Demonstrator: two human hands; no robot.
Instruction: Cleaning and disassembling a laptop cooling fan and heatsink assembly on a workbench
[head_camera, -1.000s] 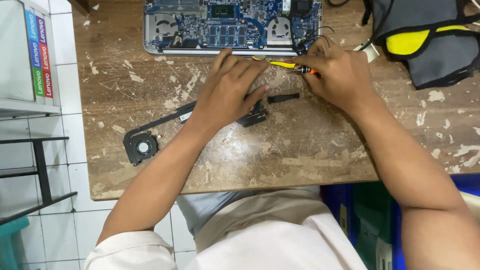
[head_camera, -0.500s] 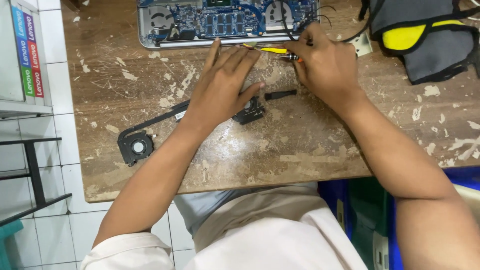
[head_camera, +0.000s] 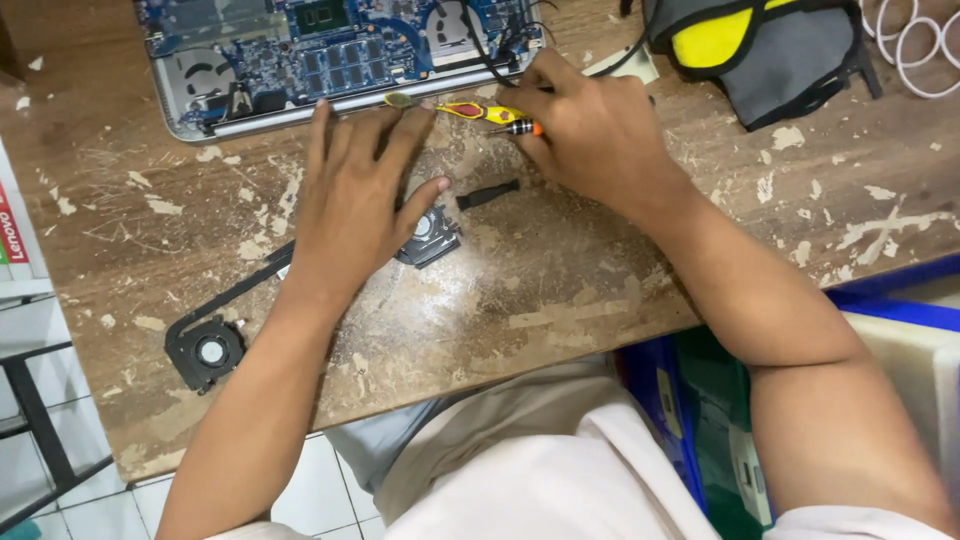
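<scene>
Right grip (head_camera: 590, 130) pinching one screwdriver (head_camera: 480, 110), left hand (head_camera: 355, 205) flat, two fans (head_camera: 205, 350)

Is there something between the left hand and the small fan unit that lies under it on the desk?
Nothing visible does. The left hand lies flat on the wooden desk, and its thumb reaches the grey fan unit directly. The right hand holds the yellow screwdriver farther back, near the open laptop, apart from the fan unit.
</scene>
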